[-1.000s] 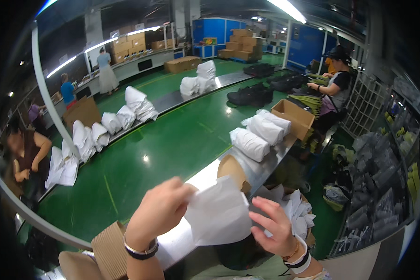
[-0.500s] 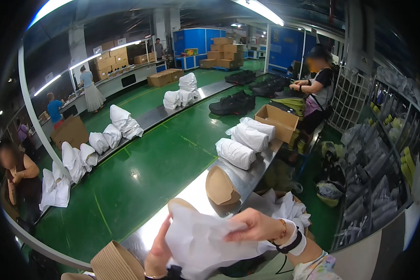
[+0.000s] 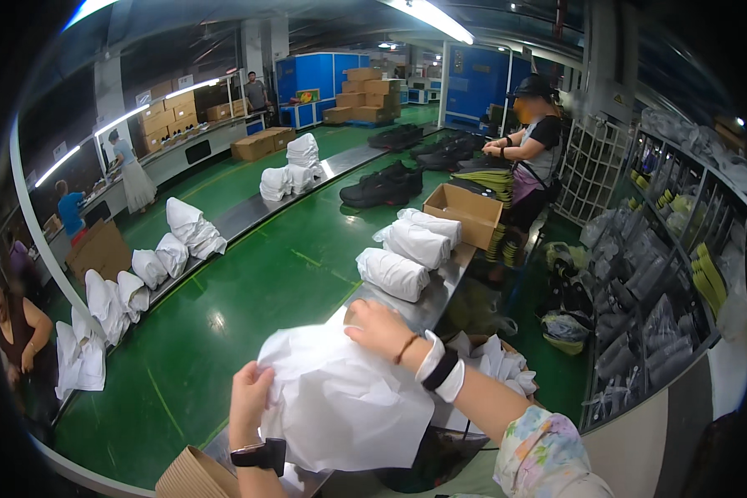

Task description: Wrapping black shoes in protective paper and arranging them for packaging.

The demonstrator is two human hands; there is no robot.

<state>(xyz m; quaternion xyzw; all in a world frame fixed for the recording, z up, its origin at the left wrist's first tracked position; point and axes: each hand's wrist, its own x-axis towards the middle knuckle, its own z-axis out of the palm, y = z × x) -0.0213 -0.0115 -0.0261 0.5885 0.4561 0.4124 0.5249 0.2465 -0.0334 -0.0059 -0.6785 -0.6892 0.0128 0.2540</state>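
Observation:
A crumpled sheet of white tissue paper point(image 3: 340, 407) spreads between my two hands above the near end of the metal bench. My left hand point(image 3: 251, 400) pinches its upper left edge between thumb and fingers. At the paper's upper right edge, my right hand point(image 3: 382, 330) has its fingers bent over and closed on the sheet. Whatever lies under the paper is hidden. A stack of curved brown cardboard inserts point(image 3: 192, 476) stands at the lower left, near my left wrist. Beyond my right hand lie several white paper-wrapped bundles point(image 3: 393, 274).
An open cardboard box point(image 3: 461, 214) stands past the bundles. Black shoes point(image 3: 382, 186) rest on the green surface point(image 3: 249, 332); more wrapped bundles point(image 3: 192, 228) line the far metal strip. A co-worker point(image 3: 529, 141) stands at right, near a rack point(image 3: 664, 282). Loose white paper point(image 3: 498, 365) fills a box beside my right forearm.
My right hand has moved up and left to the paper's far edge, and the sheet is spread wider. The loose cardboard insert on the bench is no longer visible. The view has shifted right.

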